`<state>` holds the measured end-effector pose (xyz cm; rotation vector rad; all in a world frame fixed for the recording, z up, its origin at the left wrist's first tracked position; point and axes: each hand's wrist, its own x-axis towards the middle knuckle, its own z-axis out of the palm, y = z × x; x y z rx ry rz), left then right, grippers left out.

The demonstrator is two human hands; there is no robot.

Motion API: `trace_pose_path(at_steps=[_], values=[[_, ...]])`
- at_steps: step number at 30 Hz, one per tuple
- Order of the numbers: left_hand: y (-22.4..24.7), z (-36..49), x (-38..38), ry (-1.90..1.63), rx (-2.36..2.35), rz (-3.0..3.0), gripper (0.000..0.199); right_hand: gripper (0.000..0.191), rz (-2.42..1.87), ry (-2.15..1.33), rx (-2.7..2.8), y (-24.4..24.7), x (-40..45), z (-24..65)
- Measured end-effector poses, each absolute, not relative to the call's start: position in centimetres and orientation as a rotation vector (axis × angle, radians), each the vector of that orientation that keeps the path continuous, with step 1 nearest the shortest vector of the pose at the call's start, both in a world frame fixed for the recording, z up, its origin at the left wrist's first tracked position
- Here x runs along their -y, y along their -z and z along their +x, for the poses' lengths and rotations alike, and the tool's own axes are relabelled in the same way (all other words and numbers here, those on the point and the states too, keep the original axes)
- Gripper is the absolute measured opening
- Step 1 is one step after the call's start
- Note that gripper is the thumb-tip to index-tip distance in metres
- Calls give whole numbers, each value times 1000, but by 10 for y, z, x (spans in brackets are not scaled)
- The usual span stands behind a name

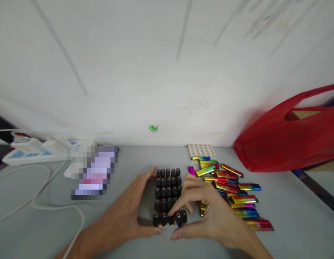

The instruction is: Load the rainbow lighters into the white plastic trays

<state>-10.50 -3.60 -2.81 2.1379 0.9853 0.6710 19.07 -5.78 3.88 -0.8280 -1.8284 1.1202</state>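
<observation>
Several black cylindrical pieces (163, 192) with small metal tips stand upright in close rows at the front middle of the grey table. Around their left side curves my left hand (137, 212), thumb near the front row and fingers toward the back row, spread apart. On the right, my right hand (201, 208) reaches over the block; a finger touches a piece in the front row and the thumb lies in front of it. Shiny multicoloured metallic sleeves (228, 187) lie in a loose pile just right of my right hand, which hides some of them.
A white holed tray (201, 150) lies by the wall behind the pile. On the right sits a red bag (291, 140). To the left are a blurred-out phone (98, 171), a white power strip (34, 153) and white cables (50, 208) crossing the table (123, 162).
</observation>
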Motion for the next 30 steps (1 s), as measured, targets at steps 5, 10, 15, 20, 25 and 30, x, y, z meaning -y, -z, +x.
trace_pose_path(at_steps=[5,10,15,20,25,30], values=[[29,-105,36,-706,-977,2139,142,36,-894,-1105,1830,-43,60,195],[30,-105,36,-694,-985,2133,142,24,-918,-1097,1830,-46,60,195],[29,-104,35,-678,-963,2154,142,30,-948,-1017,1897,-45,60,196],[25,-103,35,-662,-977,2157,143,30,-937,-964,1930,-42,64,196],[22,-103,37,-664,-987,2152,140,26,-896,-962,1947,-46,63,196],[25,-104,37,-657,-1006,2128,143,31,-921,-912,2011,-53,63,198]])
